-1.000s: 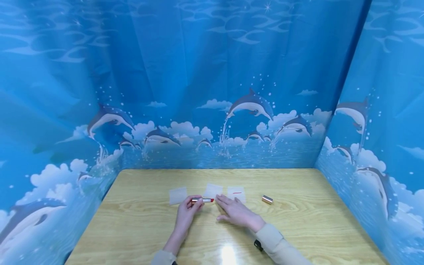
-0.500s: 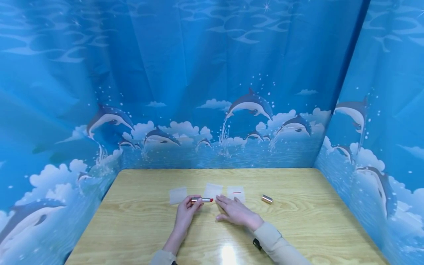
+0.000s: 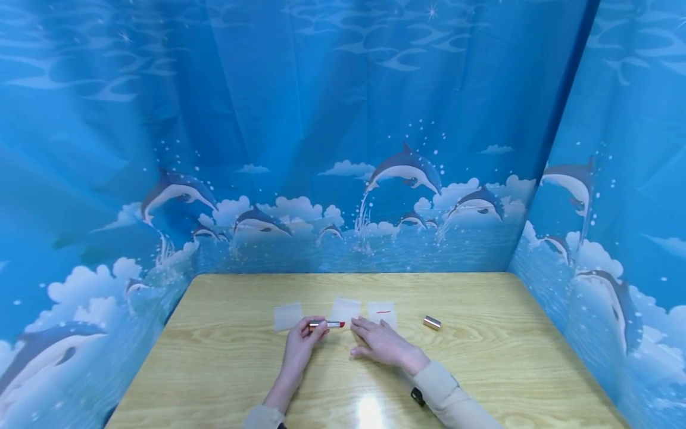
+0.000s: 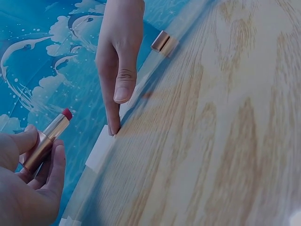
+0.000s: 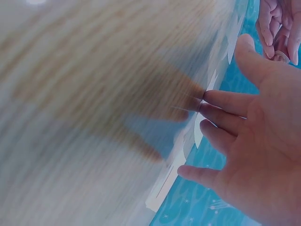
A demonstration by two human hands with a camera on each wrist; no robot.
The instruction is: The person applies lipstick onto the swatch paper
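Observation:
In the head view my left hand [image 3: 301, 344] pinches a lipstick [image 3: 333, 325] by its metallic base, its red tip pointing right. The left wrist view shows the lipstick [image 4: 46, 143] between thumb and fingers, tip up and apart from the table. My right hand [image 3: 384, 345] has its fingers extended, fingertips on the lower right corner of the middle paper square [image 3: 345, 308]. To the right, partly behind that hand, lies another square [image 3: 382, 306] bearing a red stroke. A third square [image 3: 287, 316] sits at the left, its corner near my left hand.
The lipstick cap [image 3: 432, 323], shiny and copper-coloured, lies on its side right of the papers. All of this is on a wood-grain table [image 3: 257, 381]. A blue dolphin-print curtain [image 3: 332, 119] rises behind the table and along its sides.
The right fingertips and the middle paper square have shifted very slightly to the right. My left hand and the lipstick stay almost still.

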